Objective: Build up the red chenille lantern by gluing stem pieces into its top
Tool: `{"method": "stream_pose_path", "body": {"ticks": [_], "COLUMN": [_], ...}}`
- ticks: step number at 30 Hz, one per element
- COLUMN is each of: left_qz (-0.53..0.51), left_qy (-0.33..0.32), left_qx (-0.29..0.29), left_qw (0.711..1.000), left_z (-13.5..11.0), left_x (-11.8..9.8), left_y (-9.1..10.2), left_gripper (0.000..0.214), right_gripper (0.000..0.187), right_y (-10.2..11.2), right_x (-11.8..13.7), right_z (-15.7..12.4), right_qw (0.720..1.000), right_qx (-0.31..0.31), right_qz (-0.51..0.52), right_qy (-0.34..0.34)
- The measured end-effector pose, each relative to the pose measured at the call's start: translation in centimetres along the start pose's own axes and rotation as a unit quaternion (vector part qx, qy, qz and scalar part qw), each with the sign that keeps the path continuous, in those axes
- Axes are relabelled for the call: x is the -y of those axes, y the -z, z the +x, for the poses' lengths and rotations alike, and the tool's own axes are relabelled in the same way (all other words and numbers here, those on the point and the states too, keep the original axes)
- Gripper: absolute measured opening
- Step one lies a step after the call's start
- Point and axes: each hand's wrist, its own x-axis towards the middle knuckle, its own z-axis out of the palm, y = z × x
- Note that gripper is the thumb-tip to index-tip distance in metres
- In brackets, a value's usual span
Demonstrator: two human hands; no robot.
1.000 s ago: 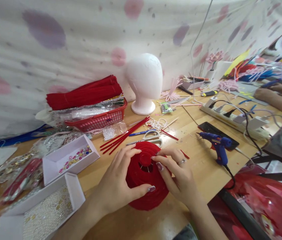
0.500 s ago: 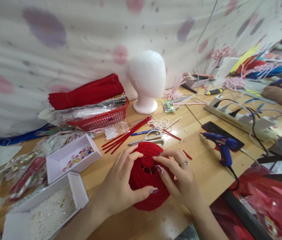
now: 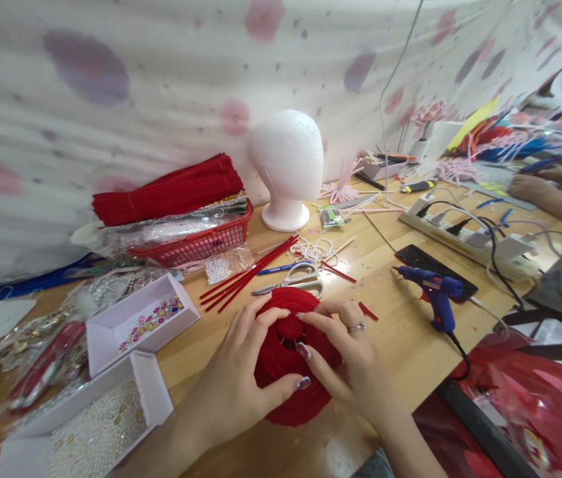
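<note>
A round, fuzzy red piece (image 3: 283, 366), which looks built from rings of chenille stems, lies in front of me between both hands. At its middle is a dark gap with thin pale wires, and over the gap sits a small red disc (image 3: 290, 327). My left hand (image 3: 241, 362) curves round the left side, fingertips at the disc's upper edge and thumb on the near surface. My right hand (image 3: 355, 352), wearing a ring, grips the right side, index fingertip at the disc and thumb beside the gap. The undersides of both palms are hidden.
Scissors (image 3: 313, 273), a blue pen (image 3: 281, 267) and red stems (image 3: 245, 279) lie just beyond. A blue glue gun (image 3: 434, 292) is at right by a power strip (image 3: 474, 242). White bead boxes (image 3: 161, 392) stand left; a foam head (image 3: 288, 166) stands behind. Another person's hand (image 3: 534, 189) is far right.
The view has shifted slightly, so the scene sits a little lower and farther left. The small disc appears tilted slightly nearer me, and my fingertips stay around it.
</note>
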Motion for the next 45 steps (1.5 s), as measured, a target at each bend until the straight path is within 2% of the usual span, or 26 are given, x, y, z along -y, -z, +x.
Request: {"method": "stream_pose_path", "body": {"ticks": [6, 11, 21, 26, 39, 45], "left_qz": [-0.007, -0.026, 0.019, 0.028, 0.012, 0.001], "left_qy": [0.006, -0.004, -0.028, -0.049, -0.068, -0.063], "left_qx": [0.001, -0.044, -0.037, -0.057, -0.060, -0.056], "left_qw": [1.000, 0.999, 0.999, 0.997, 0.996, 0.996], "left_z": [-0.2, -0.3, -0.4, -0.4, -0.2, -0.1], "left_x": [0.1, 0.4, 0.8, 1.3, 1.8, 1.9], "left_y": [-0.3, -0.8, -0.8, -1.1, -1.3, -1.4], "left_gripper": [0.065, 0.069, 0.065, 0.065, 0.063, 0.066], "right_gripper": [0.033, 0.035, 0.031, 0.031, 0.039, 0.030], "right_y": [0.0, 0.0, -0.1, 0.0, 0.5, 0.9], "right_x": [0.1, 0.1, 0.4, 0.2, 0.0, -0.1], "right_z": [0.0, -0.3, -0.4, -0.5, -1.5, -0.9], "right_qw": [1.000, 1.000, 0.999, 1.000, 1.000, 1.000], "right_qx": [0.003, 0.001, -0.025, -0.015, 0.006, 0.005], "right_qz": [-0.006, -0.008, -0.026, -0.019, -0.015, 0.007], "right_qy": [-0.001, -0.007, 0.013, 0.012, 0.001, 0.000]}}
